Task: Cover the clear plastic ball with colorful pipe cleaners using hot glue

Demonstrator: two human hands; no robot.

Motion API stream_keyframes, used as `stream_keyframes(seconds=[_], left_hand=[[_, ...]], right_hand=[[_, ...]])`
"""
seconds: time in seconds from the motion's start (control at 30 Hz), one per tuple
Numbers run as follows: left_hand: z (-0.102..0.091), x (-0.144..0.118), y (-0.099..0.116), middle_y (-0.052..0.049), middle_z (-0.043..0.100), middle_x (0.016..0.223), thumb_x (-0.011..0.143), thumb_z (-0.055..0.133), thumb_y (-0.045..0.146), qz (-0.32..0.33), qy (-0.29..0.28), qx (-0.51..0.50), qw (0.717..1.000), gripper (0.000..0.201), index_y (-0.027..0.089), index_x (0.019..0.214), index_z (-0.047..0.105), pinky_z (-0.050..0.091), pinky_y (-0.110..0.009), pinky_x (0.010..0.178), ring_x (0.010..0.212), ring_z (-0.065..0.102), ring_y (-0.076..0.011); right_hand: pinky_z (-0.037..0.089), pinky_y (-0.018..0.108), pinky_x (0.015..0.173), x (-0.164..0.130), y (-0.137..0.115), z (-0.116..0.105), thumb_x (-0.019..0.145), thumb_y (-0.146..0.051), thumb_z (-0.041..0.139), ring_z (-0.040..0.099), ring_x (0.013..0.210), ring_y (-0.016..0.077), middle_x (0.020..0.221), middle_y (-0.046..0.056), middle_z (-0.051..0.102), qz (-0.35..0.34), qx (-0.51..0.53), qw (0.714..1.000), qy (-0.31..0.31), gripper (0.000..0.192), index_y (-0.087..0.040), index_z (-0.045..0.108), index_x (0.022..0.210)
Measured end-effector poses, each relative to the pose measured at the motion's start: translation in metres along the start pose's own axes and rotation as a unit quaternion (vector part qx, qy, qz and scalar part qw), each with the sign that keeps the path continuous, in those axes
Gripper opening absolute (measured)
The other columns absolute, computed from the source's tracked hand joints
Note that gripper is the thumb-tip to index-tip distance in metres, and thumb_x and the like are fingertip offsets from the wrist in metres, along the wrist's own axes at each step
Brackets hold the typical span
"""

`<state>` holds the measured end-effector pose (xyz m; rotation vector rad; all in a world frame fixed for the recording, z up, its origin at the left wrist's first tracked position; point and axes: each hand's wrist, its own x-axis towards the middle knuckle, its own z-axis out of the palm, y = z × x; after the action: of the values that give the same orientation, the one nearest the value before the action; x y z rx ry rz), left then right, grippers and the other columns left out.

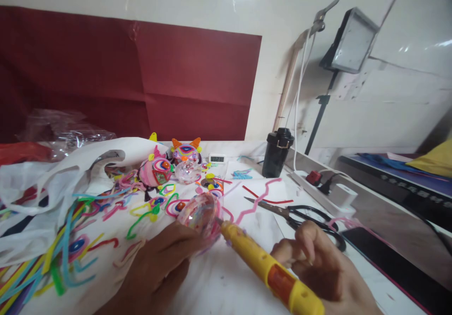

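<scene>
Ball: a clear plastic ball [198, 214] wrapped in pink wax strips, on the white table [226, 282], front centre; probably light, hollow, smooth and apt to roll or slip
Left hand: left hand [160, 263] cups the ball from below and behind, fingers curled against its side; best held at the bare lower shell, as the soft strips would likely smear or shift
Right hand: right hand [318, 263] closed around a yellow heating pen [268, 270], tip touching the ball; rigid, light; grip mid-barrel, away from the tip
Nearby: scissors [300, 214] just beyond; loose coloured strips [70, 239] to the left
</scene>
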<state>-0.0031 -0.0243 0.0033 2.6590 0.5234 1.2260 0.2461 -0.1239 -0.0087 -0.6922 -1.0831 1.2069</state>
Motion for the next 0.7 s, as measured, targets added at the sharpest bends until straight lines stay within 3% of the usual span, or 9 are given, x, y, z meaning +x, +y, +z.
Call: stream_keyframes(seconds=[0.37,0.7], left_hand=[[0.003,0.0034,-0.0007,0.001,0.068,0.099,0.083,0.049,0.006,-0.004,0.016,-0.012,1.0,0.045,0.033,0.117,0.06,0.051,-0.016,0.078,0.088,0.065,-0.0118],[0.0022,0.0038,0.0015,0.001,0.068,0.098,0.081,0.049,0.006,-0.008,0.02,-0.017,1.0,0.042,0.032,0.11,0.062,0.051,-0.014,0.076,0.087,0.065,-0.0112]], right_hand=[[0.036,0.024,0.056,-0.0046,0.0039,0.0016,0.069,-0.028,0.079,0.055,0.059,0.0128,0.073,-0.001,0.068,-0.011,-0.064,0.998,-0.007,0.047,-0.025,0.034,0.077],[0.039,0.022,0.054,-0.0005,-0.0022,-0.0007,0.062,-0.027,0.084,0.058,0.062,0.0126,0.074,-0.001,0.068,0.026,0.004,1.0,0.009,0.054,-0.024,0.032,0.075]])
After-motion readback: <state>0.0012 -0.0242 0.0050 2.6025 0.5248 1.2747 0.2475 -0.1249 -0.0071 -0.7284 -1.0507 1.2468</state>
